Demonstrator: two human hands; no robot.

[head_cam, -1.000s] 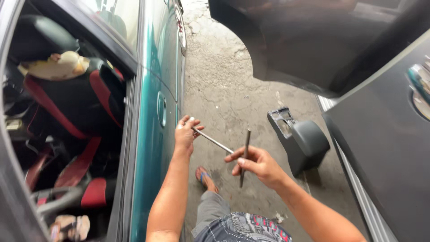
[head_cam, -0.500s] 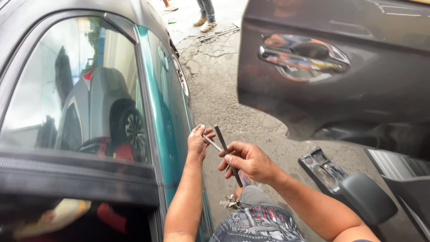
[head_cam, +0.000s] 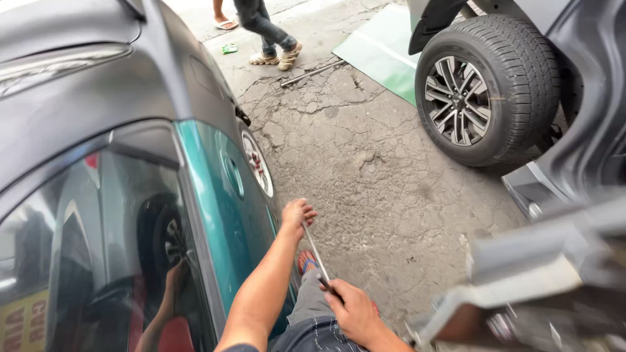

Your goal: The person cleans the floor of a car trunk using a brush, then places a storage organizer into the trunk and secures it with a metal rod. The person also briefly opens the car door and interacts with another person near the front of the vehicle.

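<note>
My left hand (head_cam: 297, 213) is closed around the far end of a thin metal rod (head_cam: 315, 253), close beside the teal side panel of a car (head_cam: 228, 215). My right hand (head_cam: 352, 311) grips the rod's near end, where a dark handle shows, low over my lap. The rod runs slantwise between the two hands. My foot in a sandal (head_cam: 306, 262) shows on the ground beneath it.
Cracked concrete ground (head_cam: 378, 169) lies between the teal and grey car on the left and a grey vehicle with a large wheel (head_cam: 486, 91) on the right. An open door edge (head_cam: 535, 287) juts in at lower right. A person's legs (head_cam: 264, 29) stand at the top, by a green sheet (head_cam: 381, 49).
The view has lifted from the car's interior and door to the ground ahead. Both hands still hold the rod; the right hand has dropped lower, towards my lap.
</note>
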